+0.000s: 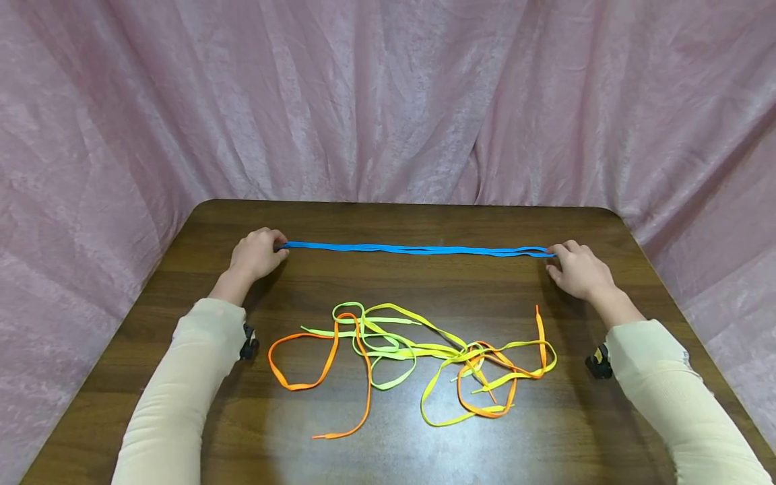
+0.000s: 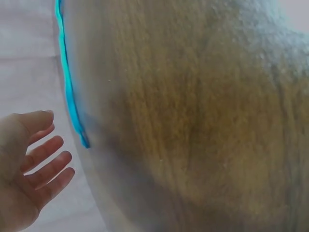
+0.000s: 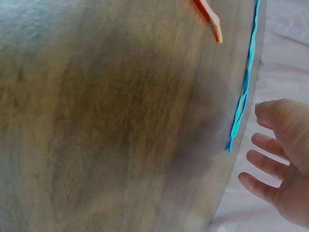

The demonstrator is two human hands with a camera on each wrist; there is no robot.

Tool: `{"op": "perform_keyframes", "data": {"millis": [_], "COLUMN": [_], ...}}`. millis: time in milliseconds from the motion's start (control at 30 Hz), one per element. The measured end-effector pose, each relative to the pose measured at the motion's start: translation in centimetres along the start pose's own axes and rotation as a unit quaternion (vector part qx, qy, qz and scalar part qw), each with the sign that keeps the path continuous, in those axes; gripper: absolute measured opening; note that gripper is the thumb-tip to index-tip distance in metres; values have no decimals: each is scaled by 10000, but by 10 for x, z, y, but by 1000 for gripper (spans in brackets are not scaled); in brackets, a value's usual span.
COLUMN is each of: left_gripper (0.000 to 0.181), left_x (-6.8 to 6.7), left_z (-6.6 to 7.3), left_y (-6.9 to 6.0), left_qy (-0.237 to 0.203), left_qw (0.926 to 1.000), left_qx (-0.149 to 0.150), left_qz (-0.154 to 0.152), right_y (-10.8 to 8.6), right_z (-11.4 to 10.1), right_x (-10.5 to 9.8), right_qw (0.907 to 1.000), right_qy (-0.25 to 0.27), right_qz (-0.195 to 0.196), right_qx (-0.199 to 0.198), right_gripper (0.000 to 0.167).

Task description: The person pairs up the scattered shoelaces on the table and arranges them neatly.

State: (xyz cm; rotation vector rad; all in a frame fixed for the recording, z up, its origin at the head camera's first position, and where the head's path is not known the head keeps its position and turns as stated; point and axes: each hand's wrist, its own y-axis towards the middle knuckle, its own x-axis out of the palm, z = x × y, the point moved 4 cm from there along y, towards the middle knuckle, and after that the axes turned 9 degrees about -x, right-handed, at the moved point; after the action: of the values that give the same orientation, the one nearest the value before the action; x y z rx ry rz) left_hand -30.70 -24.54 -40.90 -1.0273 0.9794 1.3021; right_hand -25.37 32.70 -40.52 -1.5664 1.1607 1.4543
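A blue lace (image 1: 424, 250) lies doubled and nearly straight from left to right across the far part of the table. At its left end is my left hand (image 1: 257, 254); the left wrist view shows that hand (image 2: 34, 169) with fingers apart and relaxed, beside the lace end (image 2: 72, 106) and holding nothing. My right hand (image 1: 582, 269) is at the other end. In the right wrist view its fingers are spread and loosely bent, and the hand (image 3: 285, 159) stands apart from the lace (image 3: 241, 104), whose strands part slightly near that end.
Nearer on the brown wooden table (image 1: 242, 417) lie tangled laces: orange (image 1: 368, 377), light green (image 1: 394, 384) and yellow (image 1: 430, 397). One orange tip (image 3: 215, 24) also shows in the right wrist view. Pink curtains (image 1: 388, 101) hang behind the table and at its sides.
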Motion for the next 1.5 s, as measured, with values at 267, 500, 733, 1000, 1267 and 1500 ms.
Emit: {"op": "perform_keyframes", "data": {"millis": [267, 500, 733, 1000, 1267, 1500], "left_gripper": [29, 33, 35, 35, 36, 34], "left_x": [-10, -12, -12, -7, -1, 3], "left_z": [18, 37, 53, 69, 84, 95], "left_y": [-12, -24, -39, -55, -66, -74], "left_qy": [40, 39, 92, 206, 166, 115], "left_qw": [9992, 9976, 9937, 9866, 9792, 9711], "left_qx": [387, 674, 1099, 1609, 2015, 2359], "left_qz": [107, 121, 181, 182, 196, 345], "right_y": [-6, -9, -13, -18, -24, -32], "right_z": [-17, -38, -63, -92, -123, -152], "right_x": [-5, -4, 0, 4, 5, 8], "right_qw": [9971, 9881, 9851, 9729, 9580, 9369], "right_qy": [-107, -226, -165, -105, 77, 51], "right_qz": [446, 933, 789, 1010, 1067, 1215], "right_qx": [-608, -1204, -1522, -2076, -2660, -3277], "right_gripper": [29, 31, 30, 26, 20, 14]}}
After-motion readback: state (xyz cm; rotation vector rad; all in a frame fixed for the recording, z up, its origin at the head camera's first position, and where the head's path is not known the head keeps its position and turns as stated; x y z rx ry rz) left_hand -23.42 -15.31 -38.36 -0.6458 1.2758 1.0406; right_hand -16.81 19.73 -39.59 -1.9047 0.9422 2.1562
